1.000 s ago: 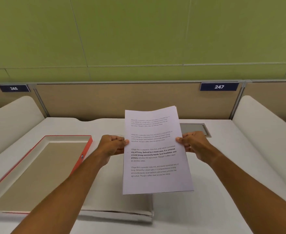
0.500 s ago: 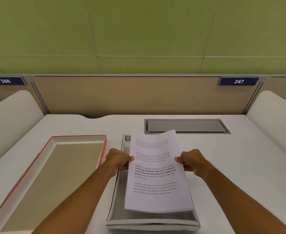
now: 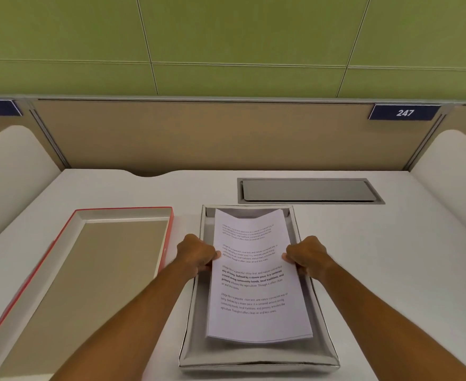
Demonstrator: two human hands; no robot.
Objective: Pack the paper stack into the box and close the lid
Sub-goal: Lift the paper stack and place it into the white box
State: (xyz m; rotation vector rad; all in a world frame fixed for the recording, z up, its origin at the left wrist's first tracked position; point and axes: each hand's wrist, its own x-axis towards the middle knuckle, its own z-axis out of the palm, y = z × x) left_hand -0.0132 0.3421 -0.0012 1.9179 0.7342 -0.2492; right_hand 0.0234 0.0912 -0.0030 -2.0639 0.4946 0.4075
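Observation:
A stack of white printed paper hangs over the open silver-grey box in the middle of the white desk. The stack's far end dips inside the box and its near end sits slightly above the box floor. My left hand grips the stack's left edge and my right hand grips its right edge, both at mid-length. The box lid, red outside and beige inside, lies upside down on the desk to the left of the box.
A grey cable hatch is set flush in the desk behind the box. Beige partition panels and white curved dividers wall in the desk at the back and both sides.
Both hands have lowered the paper stack from chest height down into the box, and the view has tilted down toward the desk.

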